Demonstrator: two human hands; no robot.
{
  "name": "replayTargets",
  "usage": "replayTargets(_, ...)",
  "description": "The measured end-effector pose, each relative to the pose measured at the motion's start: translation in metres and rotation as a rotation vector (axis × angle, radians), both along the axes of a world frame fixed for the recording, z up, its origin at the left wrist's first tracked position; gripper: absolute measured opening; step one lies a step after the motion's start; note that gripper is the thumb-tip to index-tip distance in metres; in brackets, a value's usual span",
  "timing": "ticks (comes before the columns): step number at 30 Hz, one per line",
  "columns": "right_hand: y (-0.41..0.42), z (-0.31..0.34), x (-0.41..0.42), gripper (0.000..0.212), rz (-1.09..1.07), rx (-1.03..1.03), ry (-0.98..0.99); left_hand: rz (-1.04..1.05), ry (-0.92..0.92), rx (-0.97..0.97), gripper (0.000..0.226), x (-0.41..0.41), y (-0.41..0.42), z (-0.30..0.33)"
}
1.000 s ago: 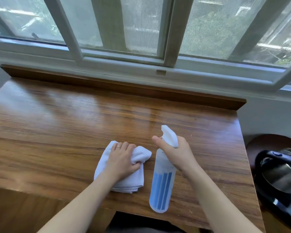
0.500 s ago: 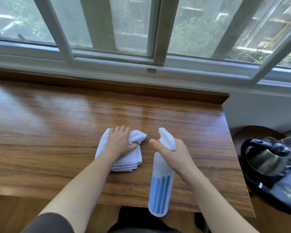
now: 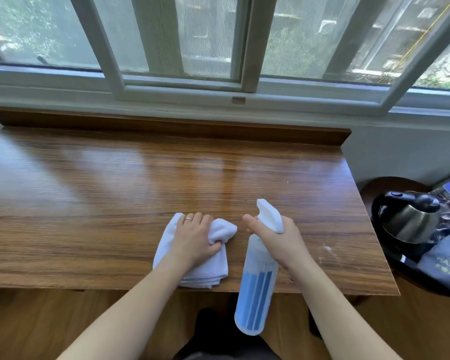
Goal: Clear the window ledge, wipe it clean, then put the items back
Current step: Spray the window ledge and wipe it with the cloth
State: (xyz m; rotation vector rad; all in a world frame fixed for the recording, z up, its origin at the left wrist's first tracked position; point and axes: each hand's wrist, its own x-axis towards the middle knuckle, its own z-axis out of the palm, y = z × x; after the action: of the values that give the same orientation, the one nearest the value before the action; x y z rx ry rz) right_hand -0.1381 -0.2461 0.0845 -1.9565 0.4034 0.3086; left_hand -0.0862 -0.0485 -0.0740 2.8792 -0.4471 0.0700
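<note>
A wide wooden ledge [image 3: 115, 193] runs under the window, its surface bare and glossy. A folded white cloth [image 3: 218, 271] lies near its front edge, and my left hand [image 3: 195, 237] rests on top with fingers curled, gripping a bunched corner. My right hand [image 3: 278, 242] grips the neck of a translucent spray bottle [image 3: 256, 289] with blue liquid and a white trigger head. The bottle is held off the surface and tilted, nozzle pointing away over the ledge, its base hanging past the front edge.
A raised wooden lip [image 3: 166, 126] backs the ledge below the grey window frame [image 3: 182, 87]. To the right, lower down, a black and steel kettle [image 3: 411, 216] and a dark packet [image 3: 447, 258] sit on a round side table [image 3: 374, 185].
Both hands have drawn a little back toward the ledge's front edge with the cloth and bottle. The view has swung right, showing more of the kettle.
</note>
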Motion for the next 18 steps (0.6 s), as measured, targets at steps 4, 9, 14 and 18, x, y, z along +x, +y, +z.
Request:
replayTargets(4, 0.005, -0.003, -0.012, 0.041, -0.026, -0.006, 0.001, -0.008, -0.030, -0.026, 0.056, -0.024, 0.005, -0.002)
replayTargets(9, 0.006, -0.002, -0.019, 0.038, -0.027, 0.016, -0.016, 0.008, -0.023, -0.027, 0.055, -0.031, 0.005, -0.002)
replayTargets(14, -0.002, 0.000, -0.021, 0.039, -0.029, 0.015, -0.016, -0.018, -0.003, 0.009, 0.057, -0.012, 0.003, -0.002)
replayTargets(18, -0.014, 0.001, -0.021, 0.042, -0.020, -0.003, -0.017, 0.030, -0.008, 0.012, 0.052, 0.011, -0.004, 0.002)
